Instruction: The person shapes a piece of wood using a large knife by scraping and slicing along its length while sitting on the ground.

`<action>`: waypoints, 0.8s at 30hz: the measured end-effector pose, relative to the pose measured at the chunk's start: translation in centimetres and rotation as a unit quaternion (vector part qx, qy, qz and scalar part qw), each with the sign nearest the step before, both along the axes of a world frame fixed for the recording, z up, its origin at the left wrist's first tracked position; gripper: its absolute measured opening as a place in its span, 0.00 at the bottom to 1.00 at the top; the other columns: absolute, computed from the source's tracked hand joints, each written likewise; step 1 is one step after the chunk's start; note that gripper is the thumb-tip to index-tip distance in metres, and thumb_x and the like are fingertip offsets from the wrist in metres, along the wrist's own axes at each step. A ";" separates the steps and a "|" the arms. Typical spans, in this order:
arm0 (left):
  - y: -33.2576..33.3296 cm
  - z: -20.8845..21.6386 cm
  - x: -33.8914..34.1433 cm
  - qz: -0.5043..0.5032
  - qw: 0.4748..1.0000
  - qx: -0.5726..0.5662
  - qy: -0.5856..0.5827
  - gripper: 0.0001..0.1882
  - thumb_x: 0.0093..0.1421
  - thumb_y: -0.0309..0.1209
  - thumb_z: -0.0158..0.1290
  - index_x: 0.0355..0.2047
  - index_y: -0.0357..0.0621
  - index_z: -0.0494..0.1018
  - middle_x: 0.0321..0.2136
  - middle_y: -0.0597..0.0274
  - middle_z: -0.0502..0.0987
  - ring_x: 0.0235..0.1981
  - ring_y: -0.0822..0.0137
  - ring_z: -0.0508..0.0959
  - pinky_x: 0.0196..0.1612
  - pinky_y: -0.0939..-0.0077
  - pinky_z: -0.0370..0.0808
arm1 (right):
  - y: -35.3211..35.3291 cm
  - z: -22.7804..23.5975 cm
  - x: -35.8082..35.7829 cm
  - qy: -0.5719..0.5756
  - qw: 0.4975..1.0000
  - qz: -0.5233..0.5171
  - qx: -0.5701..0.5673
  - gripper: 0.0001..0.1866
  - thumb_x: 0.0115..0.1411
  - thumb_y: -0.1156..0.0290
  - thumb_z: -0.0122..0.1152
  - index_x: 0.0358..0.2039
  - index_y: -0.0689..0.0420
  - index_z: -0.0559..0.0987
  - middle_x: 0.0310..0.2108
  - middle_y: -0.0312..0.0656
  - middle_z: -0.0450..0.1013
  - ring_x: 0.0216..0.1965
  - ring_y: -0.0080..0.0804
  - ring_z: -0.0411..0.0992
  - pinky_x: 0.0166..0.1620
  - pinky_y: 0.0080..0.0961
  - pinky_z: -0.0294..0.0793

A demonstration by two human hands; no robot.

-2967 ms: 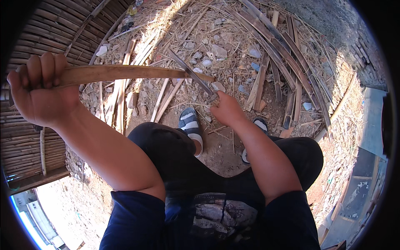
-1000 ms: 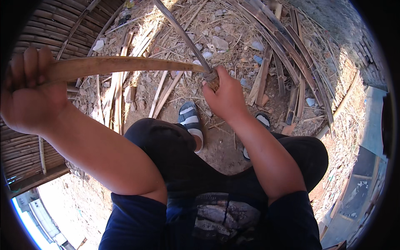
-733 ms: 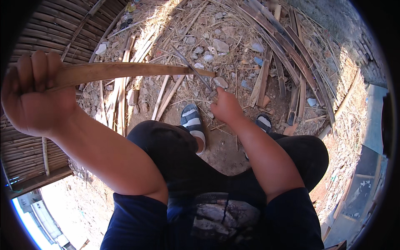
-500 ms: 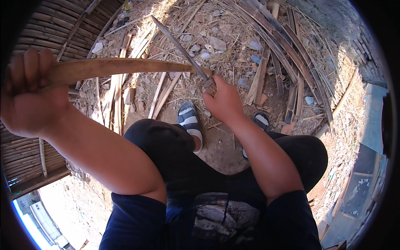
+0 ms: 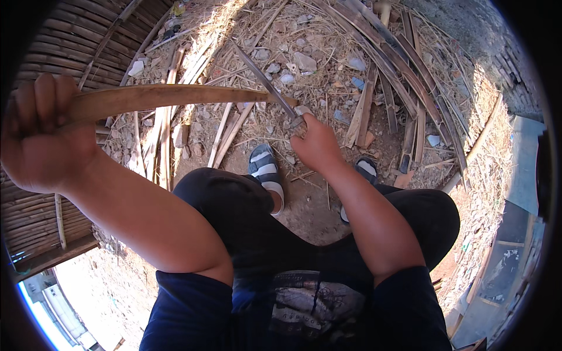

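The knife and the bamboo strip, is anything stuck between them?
Nothing visible is. The right hand holds the knife, and its blade lies right against the far end of the bamboo strip that the left hand grips. Only loose scraps lie on the ground below.

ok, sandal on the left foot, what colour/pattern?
The sandal has grey and white striped straps, clearest in the head view, just below the right hand.
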State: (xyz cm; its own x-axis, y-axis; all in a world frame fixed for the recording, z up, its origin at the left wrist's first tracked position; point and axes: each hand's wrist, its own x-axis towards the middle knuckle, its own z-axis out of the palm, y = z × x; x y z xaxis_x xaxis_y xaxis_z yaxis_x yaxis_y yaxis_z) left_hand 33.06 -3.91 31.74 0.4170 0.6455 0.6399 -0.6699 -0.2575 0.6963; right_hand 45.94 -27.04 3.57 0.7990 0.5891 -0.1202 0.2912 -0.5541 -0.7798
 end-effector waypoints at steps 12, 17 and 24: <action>4.1 0.7 -1.9 -0.173 0.984 0.002 0.041 0.20 0.52 0.41 0.50 0.14 0.55 0.51 0.13 0.70 0.47 0.17 0.71 0.50 0.24 0.72 0.50 | 0.4 -7.0 -0.6 0.006 0.999 -0.009 -0.041 0.21 0.54 0.67 0.62 0.47 0.64 0.74 0.31 0.60 0.77 0.37 0.60 0.77 0.42 0.50 0.76; -0.2 -0.2 0.2 0.088 0.996 0.024 0.005 0.19 0.52 0.41 0.50 0.14 0.55 0.52 0.13 0.69 0.48 0.17 0.71 0.51 0.24 0.72 0.52 | 0.2 -2.2 0.2 -0.001 1.000 0.005 -0.023 0.19 0.53 0.68 0.62 0.44 0.64 0.74 0.30 0.60 0.77 0.37 0.62 0.76 0.42 0.50 0.76; 1.3 -0.3 -0.2 -0.058 0.994 0.095 0.014 0.18 0.54 0.38 0.50 0.14 0.57 0.53 0.12 0.73 0.49 0.15 0.75 0.51 0.22 0.78 0.50 | 1.6 -0.5 -0.7 -0.003 0.999 0.002 0.037 0.19 0.52 0.69 0.60 0.45 0.63 0.72 0.32 0.58 0.78 0.38 0.62 0.76 0.43 0.52 0.76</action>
